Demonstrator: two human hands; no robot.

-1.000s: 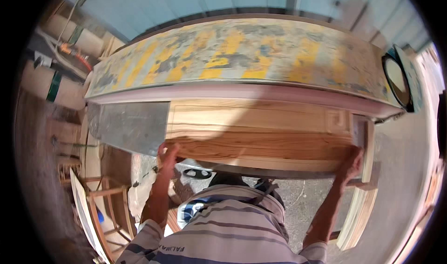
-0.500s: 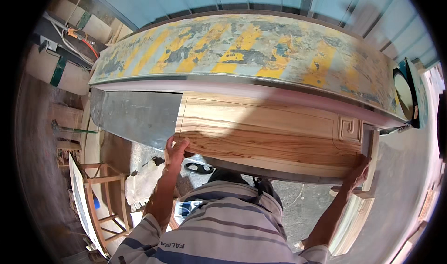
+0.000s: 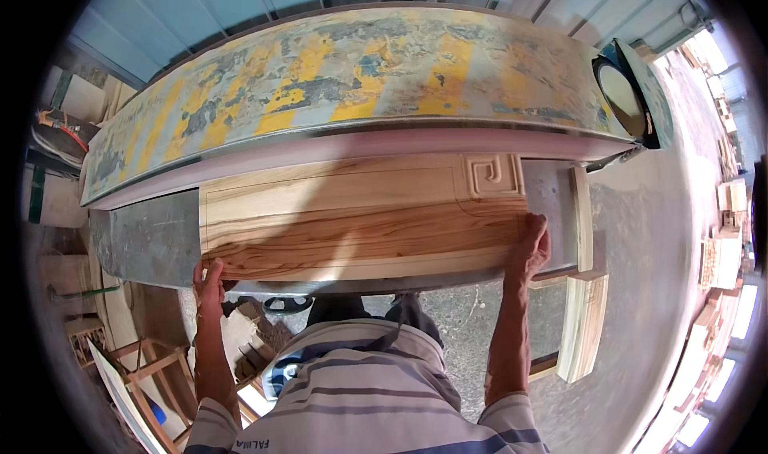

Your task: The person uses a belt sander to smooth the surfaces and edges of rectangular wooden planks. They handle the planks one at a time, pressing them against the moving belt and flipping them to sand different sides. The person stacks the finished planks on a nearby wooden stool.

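A long wooden board (image 3: pixel 344 226) with dark grain lies flat on a grey metal table (image 3: pixel 156 228). A carved square spiral marks its far right corner, and a thin line runs along inside its edges. My left hand (image 3: pixel 210 286) is closed on the near left corner, thumb on top, with its other fingers partly hidden. At the right end, my right hand (image 3: pixel 534 250) grips the board's edge near its front corner. The board's far edge lies along a pinkish belt (image 3: pixel 400 144), part of a machine that looks like a belt sander.
A worn cover with yellow stripes (image 3: pixel 292 86) spans the machine. A round opening (image 3: pixel 620 100) shows at its right end. Wooden blocks (image 3: pixel 582 326) stand right of my right arm. A wooden frame (image 3: pixel 152 374) is at lower left, and stacked wood (image 3: pixel 720 262) lies far right.
My view has shifted to the right, so machine and board appear farther left. The board has also slid left along the table, with more metal showing beyond its right end. Both hands remain on it.
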